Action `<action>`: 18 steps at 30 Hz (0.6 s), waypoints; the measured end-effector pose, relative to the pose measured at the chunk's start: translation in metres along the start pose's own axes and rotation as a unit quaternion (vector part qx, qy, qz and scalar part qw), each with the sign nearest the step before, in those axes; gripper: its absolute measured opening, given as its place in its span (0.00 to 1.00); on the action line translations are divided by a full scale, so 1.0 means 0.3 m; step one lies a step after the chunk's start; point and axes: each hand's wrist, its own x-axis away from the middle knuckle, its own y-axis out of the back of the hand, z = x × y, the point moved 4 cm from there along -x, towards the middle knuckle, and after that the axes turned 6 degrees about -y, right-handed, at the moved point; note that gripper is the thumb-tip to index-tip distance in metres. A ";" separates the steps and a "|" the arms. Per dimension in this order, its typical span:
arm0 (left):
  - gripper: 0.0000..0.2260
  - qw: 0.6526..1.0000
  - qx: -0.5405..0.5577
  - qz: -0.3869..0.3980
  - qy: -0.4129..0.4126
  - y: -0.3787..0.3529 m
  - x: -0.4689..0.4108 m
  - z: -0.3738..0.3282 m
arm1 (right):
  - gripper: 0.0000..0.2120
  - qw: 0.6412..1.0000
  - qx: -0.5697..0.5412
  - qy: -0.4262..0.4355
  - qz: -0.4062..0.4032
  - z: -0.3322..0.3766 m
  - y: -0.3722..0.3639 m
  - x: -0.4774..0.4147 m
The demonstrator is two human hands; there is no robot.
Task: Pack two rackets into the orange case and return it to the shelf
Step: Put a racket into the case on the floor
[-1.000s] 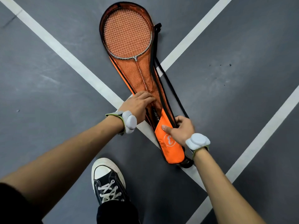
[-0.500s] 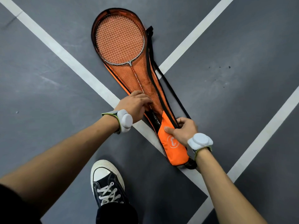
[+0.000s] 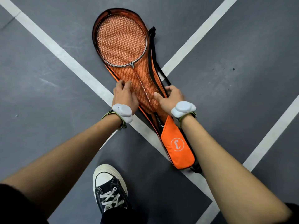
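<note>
The orange case (image 3: 178, 143) lies unzipped on the floor, wide end far from me. A racket (image 3: 121, 44) rests inside on the mesh lining, its head in the wide end and its shaft running down toward the closed handle pocket. I cannot tell whether a second racket lies beneath it. My left hand (image 3: 123, 97) lies flat on the case's left edge beside the shaft, fingers spread. My right hand (image 3: 169, 97) grips the case's right edge, with the thumb pressed on the mesh and the fingers curled over the black zip border.
The case lies across crossing white court lines (image 3: 68, 60) on a grey floor. Its black strap (image 3: 152, 29) trails along the right side. My black sneaker (image 3: 110, 188) stands just below the hands. No shelf is in view.
Both hands moved up the case from the handle pocket to its middle. The left hand shifted from the handle area to the left edge, and the right hand from the pocket to the right edge.
</note>
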 end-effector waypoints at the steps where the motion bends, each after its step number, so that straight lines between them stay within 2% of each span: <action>1: 0.22 1.000 -0.006 0.005 0.002 -0.005 -0.002 0.002 | 0.23 1.000 -0.004 -0.004 0.001 0.011 -0.013 -0.014; 6: 0.18 1.000 -0.023 0.008 0.006 -0.013 -0.005 0.008 | 0.14 1.000 -0.018 0.010 -0.017 0.038 -0.060 -0.039; 11: 0.17 1.000 0.011 0.004 0.015 0.013 0.003 -0.006 | 0.08 0.998 -0.047 0.036 -0.019 0.041 -0.052 0.018; 14: 0.16 0.999 0.043 -0.001 0.018 0.045 0.027 -0.044 | 0.09 0.997 -0.058 0.057 -0.012 0.058 -0.013 0.066; 18: 0.13 0.995 0.096 -0.021 -0.018 0.139 0.053 -0.173 | 0.10 0.991 -0.079 0.096 -0.039 0.114 0.106 0.152</action>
